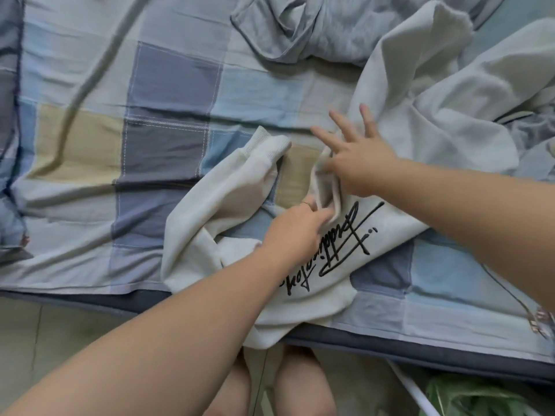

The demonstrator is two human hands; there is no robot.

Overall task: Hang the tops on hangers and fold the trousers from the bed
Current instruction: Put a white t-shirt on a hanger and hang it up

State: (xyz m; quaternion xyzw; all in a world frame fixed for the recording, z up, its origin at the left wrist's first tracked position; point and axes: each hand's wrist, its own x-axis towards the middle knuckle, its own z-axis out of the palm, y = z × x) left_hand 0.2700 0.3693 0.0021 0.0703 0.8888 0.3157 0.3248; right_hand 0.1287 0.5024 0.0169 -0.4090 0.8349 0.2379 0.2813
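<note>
Nearest is the left forearm, coming up from the lower left corner to the left hand (295, 232). Its fingers are curled into a raised fold of the cream sweatshirt (387, 235) and grip it, and one finger wears a thin ring (305, 203). Just beyond, touching the same fold from the far side, is the right hand (360, 157). Three of its fingers are straight and spread wide over the cloth, and the thumb lies against the fold. Whether the thumb pinches it I cannot tell.

The sweatshirt lies at the near edge of the bed, its hem hanging over that edge. Black script lettering (339, 250) runs across it just right of the left hand. One sleeve curves off to the left, and its ribbed cuff (267, 142) points toward the middle of the bed. More cream cloth (435, 115) is heaped toward the bed's far right corner. I cannot tell whether it is the same garment.

A crumpled grey-blue garment (300, 28) sits at the far edge. Under everything is the checked sheet (168, 85) in blue, grey and beige squares, wrinkled.

Below the bed's near edge are the person's bare knees (300, 382), a white bar (405, 382) and something green (474, 397) at the lower right.
</note>
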